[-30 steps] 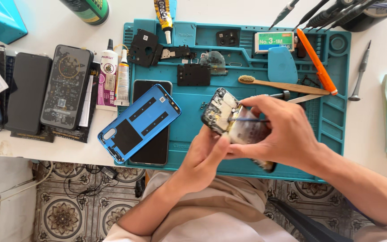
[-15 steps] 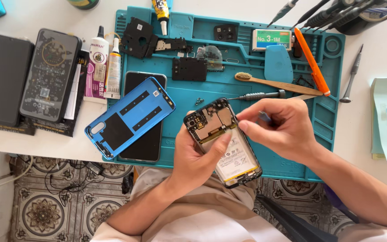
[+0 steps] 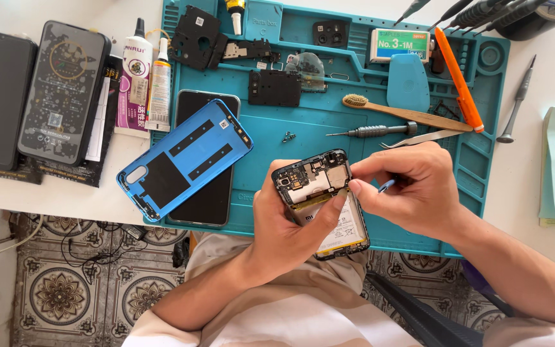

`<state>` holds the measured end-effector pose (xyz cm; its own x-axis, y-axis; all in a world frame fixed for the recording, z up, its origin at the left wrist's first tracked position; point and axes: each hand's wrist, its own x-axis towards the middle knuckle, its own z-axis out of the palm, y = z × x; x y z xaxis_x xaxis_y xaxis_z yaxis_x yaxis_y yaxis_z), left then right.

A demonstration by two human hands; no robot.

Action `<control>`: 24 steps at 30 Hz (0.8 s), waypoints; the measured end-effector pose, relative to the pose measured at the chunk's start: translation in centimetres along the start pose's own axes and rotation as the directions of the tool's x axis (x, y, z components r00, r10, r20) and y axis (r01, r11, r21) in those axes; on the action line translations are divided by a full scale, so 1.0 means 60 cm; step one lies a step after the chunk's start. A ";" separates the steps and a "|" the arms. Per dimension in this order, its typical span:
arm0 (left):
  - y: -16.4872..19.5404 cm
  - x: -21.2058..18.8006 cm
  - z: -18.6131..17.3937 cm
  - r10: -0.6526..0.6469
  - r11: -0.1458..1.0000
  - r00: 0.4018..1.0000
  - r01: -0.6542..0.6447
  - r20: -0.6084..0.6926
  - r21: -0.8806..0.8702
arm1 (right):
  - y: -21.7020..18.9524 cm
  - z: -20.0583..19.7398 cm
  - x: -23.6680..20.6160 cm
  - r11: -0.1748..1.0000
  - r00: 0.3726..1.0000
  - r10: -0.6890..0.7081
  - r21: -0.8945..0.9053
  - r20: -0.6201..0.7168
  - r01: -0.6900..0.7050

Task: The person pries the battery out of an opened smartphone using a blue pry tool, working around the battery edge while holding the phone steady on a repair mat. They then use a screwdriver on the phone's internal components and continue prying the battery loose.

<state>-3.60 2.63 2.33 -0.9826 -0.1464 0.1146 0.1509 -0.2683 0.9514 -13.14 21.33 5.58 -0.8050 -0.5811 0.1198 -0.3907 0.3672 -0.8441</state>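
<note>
- Two hands worked close to the person's lap, over the near edge of the teal repair mat (image 3: 303, 132) on the white table (image 3: 534, 173).
- The left hand (image 3: 287, 225) was wrapped around an opened phone (image 3: 322, 202), thumb pressed on its exposed battery, holding it tilted above the mat's front edge with the circuit board end pointing away.
- The right hand (image 3: 415, 193) was pinched shut on a small blue tool (image 3: 387, 186), its fingertips touching the phone's upper right edge.
- Just left of the hands, a blue back cover (image 3: 184, 157) lay inner side up, slanted across a dark phone (image 3: 210, 193) resting on the mat's left edge.
- Beyond the hands, a few tiny screws (image 3: 288, 136) sat on the mat, with a metal screwdriver (image 3: 374, 130), tweezers (image 3: 422, 138) and a wooden brush (image 3: 406, 114) to their right.
- Farther back lay a black inner plate (image 3: 275, 88), a blue plastic scraper (image 3: 408, 83) and an orange pry tool (image 3: 457, 77).
- To the far left, off the mat, two glue tubes (image 3: 149, 80) stood beside two more phones (image 3: 33, 93).
</note>
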 end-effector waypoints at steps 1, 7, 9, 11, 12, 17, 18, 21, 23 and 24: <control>0.000 -0.001 0.000 0.005 1.000 1.000 -0.005 0.000 -0.007 | -0.001 -0.001 0.000 1.000 1.000 0.001 0.009 0.010 -0.001; -0.002 -0.003 0.000 0.023 0.999 1.000 -0.023 -0.008 -0.039 | -0.005 -0.007 0.001 0.999 0.997 -0.047 0.004 0.055 0.047; -0.002 -0.004 -0.001 0.028 0.999 1.000 -0.028 -0.005 -0.043 | -0.005 -0.007 0.000 0.998 0.996 -0.070 0.011 0.061 0.069; -0.002 -0.006 -0.003 0.021 0.998 1.000 -0.021 0.001 -0.056 | -0.005 -0.004 -0.001 0.998 0.996 -0.067 0.014 0.062 0.066; -0.002 -0.006 -0.004 0.019 0.998 1.000 -0.018 0.004 -0.063 | -0.005 -0.002 -0.001 0.998 0.996 -0.066 0.014 0.061 0.065; -0.005 -0.006 -0.005 0.034 0.999 0.999 -0.034 0.001 -0.039 | -0.003 -0.003 -0.001 0.997 0.995 -0.075 0.030 0.066 0.073; -0.006 -0.006 -0.005 0.033 0.999 0.999 -0.033 0.000 -0.042 | -0.003 -0.003 -0.001 0.996 0.994 -0.085 0.034 0.068 0.082; -0.007 -0.005 -0.004 0.029 0.999 1.000 -0.030 -0.003 -0.043 | -0.005 -0.004 0.001 0.996 0.994 -0.083 0.040 0.073 0.080; -0.007 -0.006 -0.001 0.029 0.999 1.000 -0.030 -0.006 -0.035 | -0.007 -0.006 0.002 0.996 0.994 -0.082 0.039 0.075 0.079; -0.007 -0.007 -0.001 0.030 0.999 1.000 -0.031 -0.006 -0.030 | -0.009 -0.006 0.002 0.996 0.994 -0.082 0.039 0.076 0.079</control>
<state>-3.26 2.76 1.89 -0.9769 -0.1599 0.1418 0.1841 -0.2925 0.9384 -13.19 21.36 6.23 -0.7342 -0.6624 0.1487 -0.4355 0.2916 -0.8517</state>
